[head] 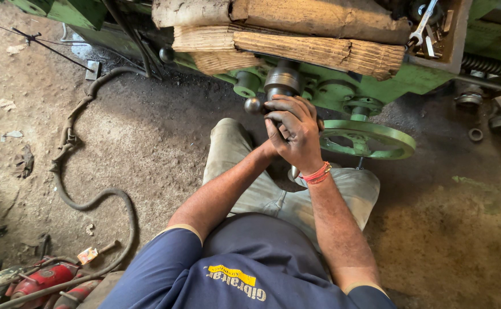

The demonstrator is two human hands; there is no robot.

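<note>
Gripping a dark metal lever handle (282, 86) on the front of a green machine (411, 77), the right hand (296, 129) wraps its grimy fingers around the shaft just below a steel ball knob (253, 105). The left hand (270, 150) is tucked under the right one, mostly hidden; the two hands sit together, but whether the left is clamped on the handle cannot be told. A red and orange thread bracelet (318, 173) circles the right wrist.

Just right of the hands, a green handwheel (371, 139) juts out from the machine. Above them, worn wooden blocks (296, 40) lie stacked on the machine's bed. A tray (454, 40) at the upper right holds a wrench (422, 26).

The person sits on the dirt floor (147, 143) in a navy shirt with a yellow printed patch (233, 277) on the chest. A dark hose (90, 200) snakes across the floor at left, near red equipment (41, 280) and a small orange and yellow packet (87, 255).
</note>
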